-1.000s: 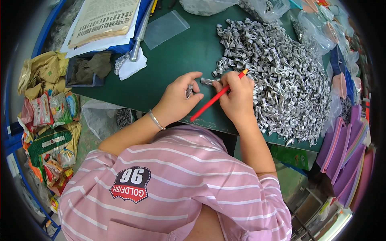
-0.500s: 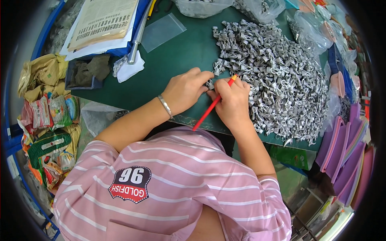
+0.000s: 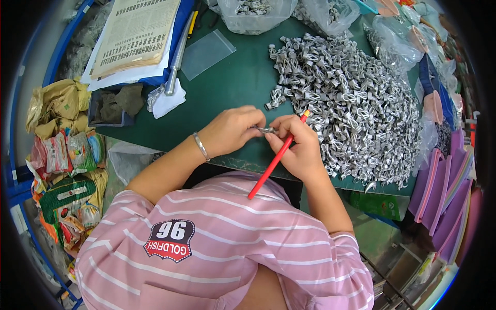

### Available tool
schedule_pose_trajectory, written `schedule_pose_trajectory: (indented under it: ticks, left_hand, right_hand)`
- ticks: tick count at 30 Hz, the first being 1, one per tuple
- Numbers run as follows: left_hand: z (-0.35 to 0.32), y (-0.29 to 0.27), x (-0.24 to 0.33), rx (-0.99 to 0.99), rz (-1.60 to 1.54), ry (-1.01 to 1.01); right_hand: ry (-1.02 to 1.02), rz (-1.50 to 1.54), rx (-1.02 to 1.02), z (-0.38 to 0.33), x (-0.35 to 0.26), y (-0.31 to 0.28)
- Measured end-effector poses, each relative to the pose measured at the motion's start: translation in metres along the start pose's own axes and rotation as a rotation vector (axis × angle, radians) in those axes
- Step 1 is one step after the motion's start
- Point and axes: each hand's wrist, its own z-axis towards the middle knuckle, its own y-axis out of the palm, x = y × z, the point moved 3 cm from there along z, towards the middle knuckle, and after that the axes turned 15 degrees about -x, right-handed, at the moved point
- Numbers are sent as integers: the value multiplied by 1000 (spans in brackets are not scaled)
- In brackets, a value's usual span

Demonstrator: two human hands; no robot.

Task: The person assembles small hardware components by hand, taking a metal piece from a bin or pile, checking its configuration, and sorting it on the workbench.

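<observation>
R hand [image 3: 300,146] on metal pc [image 3: 267,130] — bag [image 3: 345,19] w/ more.

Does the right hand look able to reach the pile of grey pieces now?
Probably yes: the right hand is beside the pile of grey pieces, nothing visible between, although it holds a red pen-like tool and touches a small grey piece.

1. This is looking like a small-parts workshop.
2. Looped silvery-grey parts [image 3: 356,111] are lying heaped across a green worktable [image 3: 227,85].
3. A clear plastic bag [image 3: 343,16] is holding more grey pieces [image 3: 313,14] just behind them.
</observation>
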Motion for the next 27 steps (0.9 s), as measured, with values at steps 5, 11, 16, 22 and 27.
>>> schedule_pose_trajectory:
  ticks: [5, 11, 16, 22, 27]
  left_hand:
    - [-3, 1, 12, 96, -376, -77]
    - [-5, 2, 27, 157, -452, 106]
    - [-10, 10, 15, 126, -1018, -78]
    - [-56, 4, -5, 134, -1695, 98]
    - [-181, -28, -47, -68, -1191, -230]
  right_hand:
    - [91, 841, 42, -10, 14, -1]
    - [-48, 848, 176, -26, 17, 5]
    - [-237, 551, 241, -28, -3, -2]
    - [82, 123, 177, -7, 4, -18]
    - [69, -393, 101, 18, 8, -18]
